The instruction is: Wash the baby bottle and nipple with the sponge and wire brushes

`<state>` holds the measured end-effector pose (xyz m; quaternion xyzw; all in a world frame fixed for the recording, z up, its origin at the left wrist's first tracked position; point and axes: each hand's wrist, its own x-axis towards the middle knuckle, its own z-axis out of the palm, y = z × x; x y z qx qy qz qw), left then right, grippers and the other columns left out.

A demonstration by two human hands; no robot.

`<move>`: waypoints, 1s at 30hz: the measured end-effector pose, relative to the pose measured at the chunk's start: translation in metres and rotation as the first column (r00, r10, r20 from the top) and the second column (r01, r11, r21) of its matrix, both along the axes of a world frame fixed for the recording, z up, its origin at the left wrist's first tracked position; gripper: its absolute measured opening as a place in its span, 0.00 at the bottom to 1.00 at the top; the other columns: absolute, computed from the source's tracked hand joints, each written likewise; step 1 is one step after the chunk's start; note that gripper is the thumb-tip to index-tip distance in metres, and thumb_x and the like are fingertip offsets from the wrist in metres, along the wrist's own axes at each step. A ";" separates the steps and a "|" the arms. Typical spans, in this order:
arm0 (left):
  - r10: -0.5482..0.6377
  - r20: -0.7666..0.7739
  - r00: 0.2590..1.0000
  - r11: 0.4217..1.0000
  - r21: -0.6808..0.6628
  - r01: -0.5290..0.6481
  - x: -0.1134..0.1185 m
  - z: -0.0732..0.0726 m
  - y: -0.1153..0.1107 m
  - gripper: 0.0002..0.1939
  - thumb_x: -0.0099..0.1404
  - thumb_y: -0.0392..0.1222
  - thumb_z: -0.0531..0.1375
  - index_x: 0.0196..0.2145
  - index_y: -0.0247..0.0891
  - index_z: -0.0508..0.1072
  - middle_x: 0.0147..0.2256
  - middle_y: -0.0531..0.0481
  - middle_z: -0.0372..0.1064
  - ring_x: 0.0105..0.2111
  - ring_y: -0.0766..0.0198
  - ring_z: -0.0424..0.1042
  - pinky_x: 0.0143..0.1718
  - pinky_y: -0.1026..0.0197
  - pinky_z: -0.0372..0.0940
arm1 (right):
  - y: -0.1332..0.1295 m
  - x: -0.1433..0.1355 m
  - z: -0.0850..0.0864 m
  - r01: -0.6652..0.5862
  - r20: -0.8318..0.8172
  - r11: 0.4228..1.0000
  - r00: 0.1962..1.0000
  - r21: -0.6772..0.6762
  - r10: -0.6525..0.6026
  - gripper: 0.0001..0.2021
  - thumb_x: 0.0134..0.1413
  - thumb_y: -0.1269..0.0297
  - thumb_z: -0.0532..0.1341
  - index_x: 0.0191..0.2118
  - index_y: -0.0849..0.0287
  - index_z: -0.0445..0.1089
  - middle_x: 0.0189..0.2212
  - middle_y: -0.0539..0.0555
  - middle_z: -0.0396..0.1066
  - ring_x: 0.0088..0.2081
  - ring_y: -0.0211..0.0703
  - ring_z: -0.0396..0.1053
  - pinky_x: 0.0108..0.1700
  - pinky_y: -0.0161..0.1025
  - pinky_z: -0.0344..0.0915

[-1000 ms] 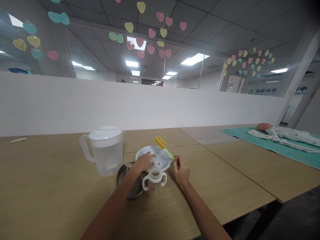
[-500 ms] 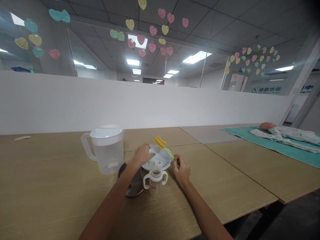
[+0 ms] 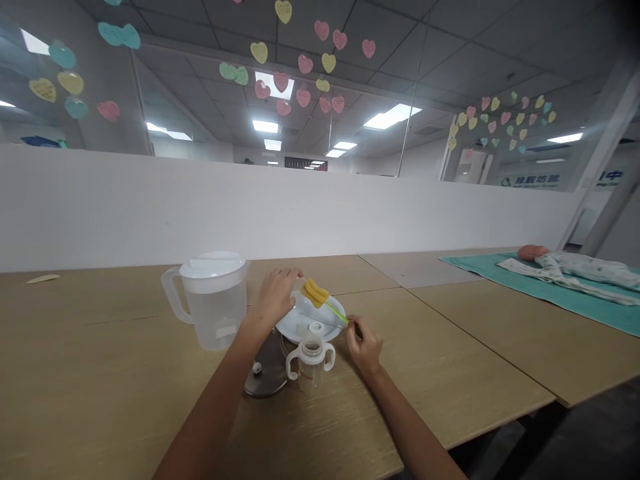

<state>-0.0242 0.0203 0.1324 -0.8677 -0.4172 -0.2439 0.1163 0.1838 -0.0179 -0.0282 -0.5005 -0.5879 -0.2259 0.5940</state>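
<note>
Head view: gripping the green handle of a sponge brush [image 3: 315, 293] in the right hand [image 3: 364, 343], fingers closed near its lower end, yellow head tilted up and to the left over a white plate [image 3: 334, 328]. Holding, in the curled fingers of the left hand [image 3: 275, 293], what looks like a small clear piece [image 3: 299, 285] — too faint for naming its shape. Facing that piece with the sponge at close range; unclear whether touching or already partly inside. Judged from this pose, at the step of bringing sponge and clear piece together, probably for wiping. Calls next, in all likelihood, for a steady left pinch and a small push or turn of the brush, without knocking the two-handled bottle [image 3: 311, 367] — upright on the table [image 3: 440, 387], open at the mouth, just in front of the plate. Lying near the plate's front: a white ring [image 3: 317, 328]. Left of the bottle, a round lid [image 3: 273, 379], partly hidden by the left forearm [image 3: 215, 400]; farther left, a covered pitcher [image 3: 217, 313].
</note>
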 end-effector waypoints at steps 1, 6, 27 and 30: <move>-0.010 -0.008 1.000 1.000 0.007 0.010 0.001 0.002 -0.003 0.21 0.51 0.29 0.57 0.45 0.39 0.66 0.45 0.47 0.68 0.46 0.53 0.64 0.47 0.54 0.57 | 0.000 0.001 -0.001 -0.004 0.005 1.000 1.000 0.011 0.004 0.10 0.56 0.68 0.50 0.34 0.60 0.69 0.27 0.53 0.73 0.28 0.38 0.70 0.32 0.33 0.63; -0.030 0.018 0.999 0.998 0.047 0.029 0.001 0.004 -0.005 0.23 0.53 0.30 0.57 0.47 0.43 0.67 0.46 0.48 0.67 0.48 0.53 0.62 0.49 0.52 0.55 | 0.002 0.003 -0.004 0.020 -0.059 0.999 0.998 0.033 -0.019 0.10 0.54 0.68 0.51 0.33 0.60 0.70 0.26 0.52 0.73 0.26 0.37 0.70 0.30 0.32 0.62; -0.236 0.303 0.923 0.914 -0.253 0.317 0.011 0.010 -0.023 0.21 0.58 0.49 0.57 0.49 0.42 0.68 0.44 0.50 0.70 0.43 0.60 0.68 0.44 0.61 0.62 | -0.005 0.000 -0.003 0.030 0.052 0.999 0.998 0.039 -0.032 0.10 0.56 0.65 0.49 0.29 0.60 0.65 0.19 0.50 0.66 0.21 0.37 0.64 0.25 0.32 0.58; -0.201 0.296 0.934 0.893 -0.336 0.299 0.015 0.012 -0.029 0.21 0.62 0.56 0.50 0.42 0.37 0.70 0.33 0.50 0.72 0.31 0.62 0.70 0.33 0.62 0.63 | -0.006 -0.003 -0.003 0.039 0.041 0.999 0.998 0.018 -0.039 0.10 0.57 0.61 0.50 0.29 0.59 0.62 0.18 0.48 0.63 0.19 0.36 0.60 0.23 0.32 0.55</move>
